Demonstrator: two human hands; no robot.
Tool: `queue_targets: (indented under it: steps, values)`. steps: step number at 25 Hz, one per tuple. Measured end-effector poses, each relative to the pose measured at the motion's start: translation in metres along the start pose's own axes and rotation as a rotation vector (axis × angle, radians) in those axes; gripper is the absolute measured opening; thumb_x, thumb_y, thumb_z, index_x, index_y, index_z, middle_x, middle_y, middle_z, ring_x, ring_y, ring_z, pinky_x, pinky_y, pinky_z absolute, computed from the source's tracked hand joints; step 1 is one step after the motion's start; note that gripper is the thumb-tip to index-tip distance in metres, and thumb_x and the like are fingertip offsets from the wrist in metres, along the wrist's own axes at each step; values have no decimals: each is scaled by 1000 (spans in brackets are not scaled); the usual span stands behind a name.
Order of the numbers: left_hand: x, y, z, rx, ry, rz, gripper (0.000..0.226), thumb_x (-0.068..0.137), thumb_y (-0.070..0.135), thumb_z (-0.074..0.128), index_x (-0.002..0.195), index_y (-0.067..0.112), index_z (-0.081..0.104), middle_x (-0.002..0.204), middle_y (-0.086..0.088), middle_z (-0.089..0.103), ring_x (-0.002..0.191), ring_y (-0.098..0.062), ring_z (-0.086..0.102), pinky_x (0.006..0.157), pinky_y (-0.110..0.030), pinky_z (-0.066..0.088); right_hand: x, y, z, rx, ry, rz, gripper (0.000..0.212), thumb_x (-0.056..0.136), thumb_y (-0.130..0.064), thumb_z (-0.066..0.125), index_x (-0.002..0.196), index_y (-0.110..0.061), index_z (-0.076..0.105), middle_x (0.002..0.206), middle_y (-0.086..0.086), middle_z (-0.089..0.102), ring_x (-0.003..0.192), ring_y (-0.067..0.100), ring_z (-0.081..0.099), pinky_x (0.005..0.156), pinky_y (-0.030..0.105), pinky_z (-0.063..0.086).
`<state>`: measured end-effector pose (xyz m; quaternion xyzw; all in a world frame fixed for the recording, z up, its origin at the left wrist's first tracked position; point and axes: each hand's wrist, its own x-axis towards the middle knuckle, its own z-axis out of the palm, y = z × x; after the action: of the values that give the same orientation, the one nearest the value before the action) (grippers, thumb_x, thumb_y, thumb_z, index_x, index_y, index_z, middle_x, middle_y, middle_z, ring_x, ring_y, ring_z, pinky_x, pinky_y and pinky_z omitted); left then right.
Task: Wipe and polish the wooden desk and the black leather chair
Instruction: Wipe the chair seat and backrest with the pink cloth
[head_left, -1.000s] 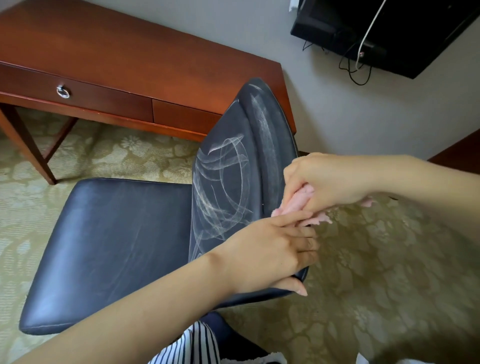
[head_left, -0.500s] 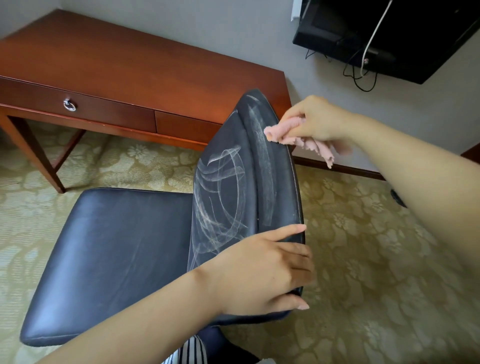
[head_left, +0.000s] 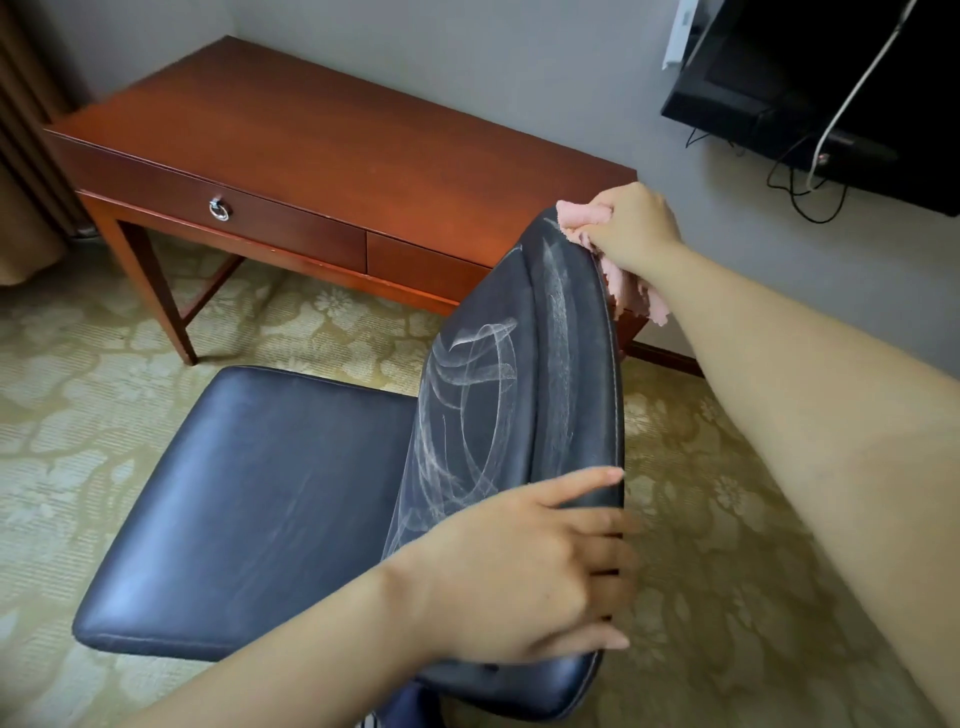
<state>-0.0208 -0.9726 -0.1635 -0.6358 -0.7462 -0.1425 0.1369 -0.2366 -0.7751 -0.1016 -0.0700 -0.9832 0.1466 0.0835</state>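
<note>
The black leather chair (head_left: 270, 493) stands in the middle of the view, its backrest (head_left: 519, 364) streaked with pale wipe marks. My left hand (head_left: 540, 566) grips the near edge of the backrest, fingers wrapped over the rim. At the far top corner of the backrest, my right hand (head_left: 631, 228) presses a crumpled pink cloth (head_left: 628, 291), part of which hangs down behind the rim. The reddish wooden desk (head_left: 311, 150) with two drawers stands behind the chair against the grey wall.
A silver ring pull (head_left: 219, 209) sits on the left drawer. A black TV (head_left: 831, 78) with dangling cables hangs on the wall at upper right. Patterned beige carpet (head_left: 727, 545) covers the floor. A brown curtain (head_left: 21, 156) hangs at far left.
My right hand carried the pink cloth from the backrest's near edge, beside my left hand, up along the rim to its far top corner. My left hand kept its grip.
</note>
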Motion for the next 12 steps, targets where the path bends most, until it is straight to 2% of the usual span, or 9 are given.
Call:
queue_targets:
  steps: [2,3,4,6,8,10,12]
  values:
    - [3,-7,3,-65,44,-37,35,99,40,39,100,22,70,113,6,66,128,-15,48,119,-43,15,-13,-15,0,-24,-62,-41,16,75,-10,58,78,-16,73,77,3,67,75,27,64,61,29,54]
    - [4,-9,4,-89,58,-51,34,98,38,40,99,22,70,112,6,67,128,-15,48,119,-43,14,-24,-22,-2,-84,-126,-83,14,73,-12,59,73,-18,72,74,0,65,70,26,64,51,24,49]
    - [4,-9,6,-101,66,-56,34,98,37,40,98,22,71,111,7,67,127,-14,49,119,-44,13,-40,-29,-4,-192,-194,-150,11,71,-14,61,69,-18,71,73,0,62,69,25,60,48,22,42]
    - [4,-9,7,-109,64,-53,34,98,37,40,98,22,71,110,7,67,125,-13,50,119,-45,12,-75,-39,-5,-418,-288,-304,11,66,-16,62,60,-25,66,72,-3,53,80,24,50,58,26,30]
    - [4,-10,7,-121,57,-45,33,98,36,40,99,23,71,111,8,67,125,-13,50,118,-47,12,-103,-43,-4,-480,-341,-421,17,58,-18,63,49,-32,57,62,-9,50,80,19,45,66,30,26]
    - [2,-11,6,-145,61,-39,32,99,36,40,100,24,70,112,9,66,126,-12,50,117,-48,13,-124,-43,-10,-421,-439,-438,18,52,-21,63,41,-31,54,54,-8,54,71,14,45,65,28,27]
    - [0,-10,6,-167,73,-40,31,99,36,41,101,24,70,111,9,66,127,-12,49,117,-48,14,-140,-41,-22,-408,-521,-440,20,53,-22,62,39,-29,51,54,-4,58,64,13,49,58,24,25]
